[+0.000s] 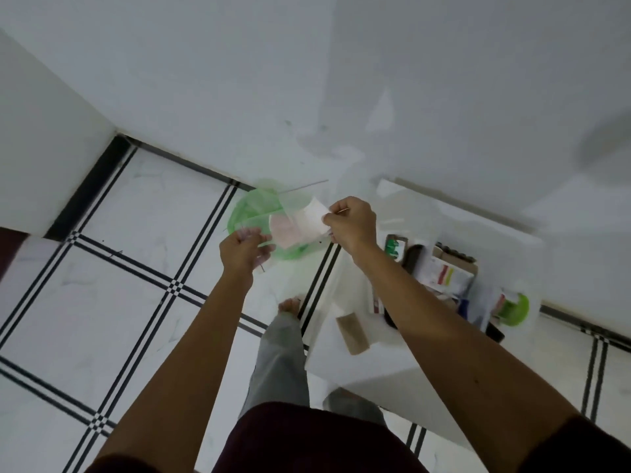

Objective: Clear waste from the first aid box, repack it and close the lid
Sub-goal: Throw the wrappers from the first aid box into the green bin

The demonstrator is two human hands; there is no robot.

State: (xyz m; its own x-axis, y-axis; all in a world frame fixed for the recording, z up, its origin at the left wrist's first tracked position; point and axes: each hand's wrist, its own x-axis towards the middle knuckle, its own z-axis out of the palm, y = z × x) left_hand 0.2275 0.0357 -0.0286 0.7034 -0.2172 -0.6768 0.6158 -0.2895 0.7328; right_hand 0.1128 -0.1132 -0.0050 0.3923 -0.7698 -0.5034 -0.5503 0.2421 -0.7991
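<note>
Fingertips of right hand (351, 221) pinch a white paper piece (312, 216); left hand (240, 250) curled around clear wrapping (263, 240), exact finger contact blurred. Both held over green bin (246, 209) on the floor, presumably so waste drops straight in. First aid box (444, 268) sits open on white table (392, 367) to the right, well apart. Person's foot (290, 306) near the bin; nothing blocks the drop

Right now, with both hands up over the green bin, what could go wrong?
1. The right hand pinches the white paper scrap only at its edge; it could flutter past the round green plastic bin onto the tiled floor.
2. The left hand holds thin clear wrapping, which may cling instead of dropping.
</note>
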